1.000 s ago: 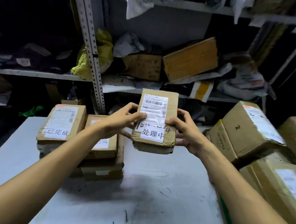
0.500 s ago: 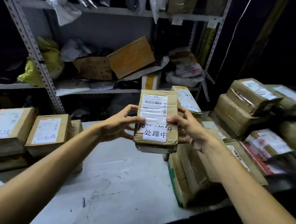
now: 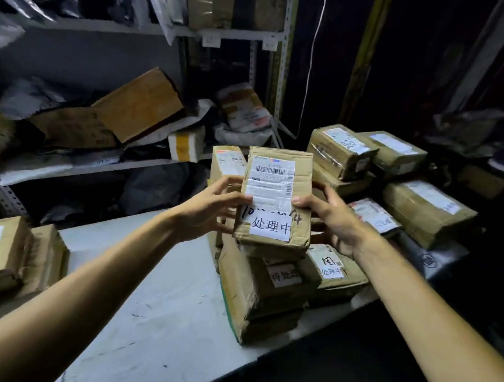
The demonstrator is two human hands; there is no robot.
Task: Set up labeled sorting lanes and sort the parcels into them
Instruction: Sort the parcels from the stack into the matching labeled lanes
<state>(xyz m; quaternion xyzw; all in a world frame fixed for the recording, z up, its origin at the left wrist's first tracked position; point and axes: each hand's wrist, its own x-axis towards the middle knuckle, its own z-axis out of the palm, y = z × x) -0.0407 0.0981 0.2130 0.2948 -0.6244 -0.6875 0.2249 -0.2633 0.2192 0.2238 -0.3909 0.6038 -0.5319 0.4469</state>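
Head view, then: what is between the hands?

One brown cardboard parcel (image 3: 276, 198), a flat oblong block with creased faces and softened corners, held upright in the air. The left hand (image 3: 206, 209) has its left edge, the right hand (image 3: 334, 221) its right edge.

And the grip?

Both hands curl round it. The left fingers (image 3: 238, 201) reach onto the front face and the right fingers (image 3: 303, 200) pinch the front at about the same height. The rest go behind the cardboard, out of sight.

Any markings?

A white shipping label (image 3: 271, 180) with barcodes covers the upper front, its small print too blurred to read. Just below the fingers there is black marker scrawl, half covered by a white paper slip (image 3: 271, 225) printed 处理中.

What lies under it?

Directly below the fingers, a stack of taped parcels (image 3: 257, 296) sits at the right edge of the pale, scuffed tabletop (image 3: 159, 273). The held parcel hides their tops. One slip there is smeared. A lower parcel (image 3: 333, 268), beneath the right fingers, carries a handwritten slip.

And beyond?

Right of the right fingers, glossy tape-wrapped boxes (image 3: 425, 208) are piled in the gloom. Far left of the left fingers, two cardboard boxes (image 3: 5, 254) are cut off by the frame. Behind the fingers, a metal shelf (image 3: 85, 167) holds a tilted tan carton (image 3: 138, 103) and crumpled grey mailer bags (image 3: 31, 97). Its upper tier is too dark to make out.
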